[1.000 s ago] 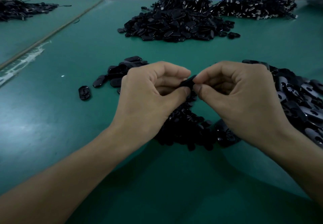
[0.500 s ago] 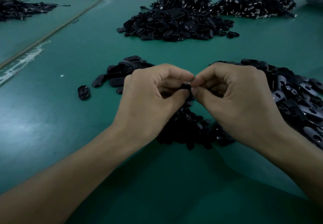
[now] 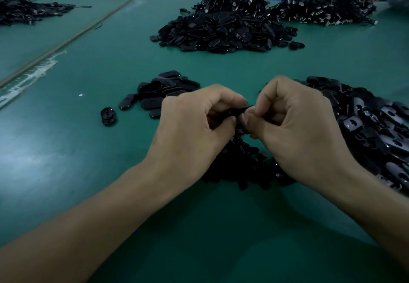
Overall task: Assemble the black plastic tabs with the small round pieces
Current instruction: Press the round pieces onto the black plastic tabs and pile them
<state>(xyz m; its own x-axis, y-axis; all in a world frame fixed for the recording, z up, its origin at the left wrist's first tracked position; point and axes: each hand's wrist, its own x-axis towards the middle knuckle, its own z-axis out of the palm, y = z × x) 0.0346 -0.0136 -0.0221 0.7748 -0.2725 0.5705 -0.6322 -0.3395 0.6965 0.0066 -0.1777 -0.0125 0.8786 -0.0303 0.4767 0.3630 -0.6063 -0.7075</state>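
While they hover over the green counter (image 3: 66, 161), the left hand (image 3: 194, 132) and right hand (image 3: 298, 132) meet above a low pile of small black pieces (image 3: 243, 172). Both pinch one black tab (image 3: 238, 112) between curled fingertips. More tabs (image 3: 376, 128) lie heaped at right, a small cluster (image 3: 163, 92) sits left, and a large heap (image 3: 221, 35) lies beyond.

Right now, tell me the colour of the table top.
The table top is dark green, clearest in the head view.
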